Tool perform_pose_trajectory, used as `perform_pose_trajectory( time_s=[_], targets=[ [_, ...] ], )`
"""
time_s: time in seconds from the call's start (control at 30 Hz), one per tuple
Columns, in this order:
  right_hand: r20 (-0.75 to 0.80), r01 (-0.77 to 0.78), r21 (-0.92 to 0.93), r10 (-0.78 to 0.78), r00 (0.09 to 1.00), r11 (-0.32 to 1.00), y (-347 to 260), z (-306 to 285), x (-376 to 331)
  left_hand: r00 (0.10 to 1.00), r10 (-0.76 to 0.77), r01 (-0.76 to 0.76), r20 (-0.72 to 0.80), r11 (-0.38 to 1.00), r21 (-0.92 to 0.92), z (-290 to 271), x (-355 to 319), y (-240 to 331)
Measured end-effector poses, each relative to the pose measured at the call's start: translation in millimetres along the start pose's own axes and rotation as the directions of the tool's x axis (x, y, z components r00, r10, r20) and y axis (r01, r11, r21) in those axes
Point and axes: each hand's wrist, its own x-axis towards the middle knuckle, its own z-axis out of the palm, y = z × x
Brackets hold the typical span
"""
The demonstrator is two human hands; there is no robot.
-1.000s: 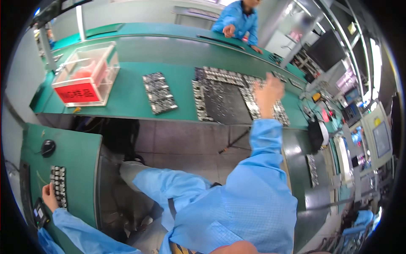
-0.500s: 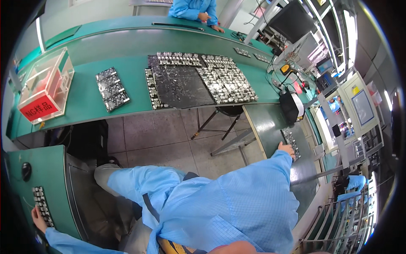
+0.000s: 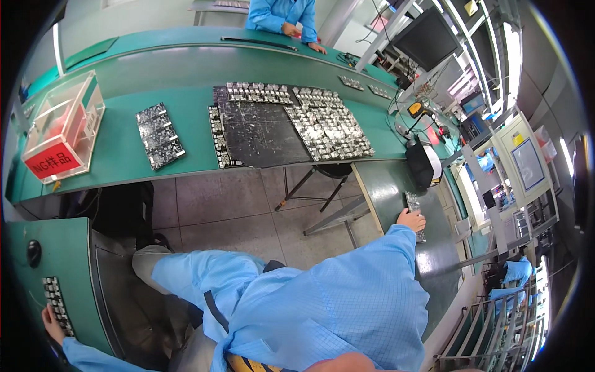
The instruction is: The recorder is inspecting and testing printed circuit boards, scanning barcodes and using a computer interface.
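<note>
At the far lower left, my left hand (image 3: 53, 325) is at the near-left edge of a narrow circuit board panel (image 3: 56, 302) lying on a green desk. Its fingers close on that edge, though part of them is hard to make out. Far off to the right, my right hand (image 3: 411, 219) lies across another narrow circuit board panel (image 3: 413, 201) on a dark, shiny bench. The fingers are closed over this board's middle and hide that part; both ends stick out.
A black mouse (image 3: 34, 253) sits beyond the left board. Across the green table (image 3: 195, 111) are a clear box (image 3: 93, 133) with a red label, a board panel (image 3: 160, 136), and a black mat (image 3: 263, 133) with many boards. A stool (image 3: 328, 177) stands beneath; a co-worker (image 3: 282, 18) stands opposite.
The view has shifted slightly. My right hand has moved a little left and now lies more across its board, which has shifted slightly too. My left hand stays by its board.
</note>
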Motion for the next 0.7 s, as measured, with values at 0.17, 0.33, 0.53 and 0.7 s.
perform_pose_trajectory(
  time_s=[0.17, 0.33, 0.53, 0.7],
  targets=[
    [-0.014, -0.060, -0.008, 0.060, 0.998, 0.998, -32, -31, -3, 0.994, -0.105, 0.105, 0.014, 0.994, 0.011, -10, -46, -47],
    [0.427, -0.129, 0.050, 0.096, 0.899, 0.990, 34, 45, 78, 0.996, 0.024, -0.027, -0.088, 0.999, -0.043, 23, -27, -12],
    [0.324, -0.001, 0.075, -0.023, 0.946, 0.997, -52, -68, 43, 0.981, 0.006, -0.034, -0.192, 0.989, -0.145, 6, -53, 20],
    [-0.021, 0.122, 0.429, -0.125, 0.992, 0.895, -136, -136, 63, 0.980, -0.036, 0.029, -0.197, 0.999, -0.036, 25, -62, 59]
  ],
)
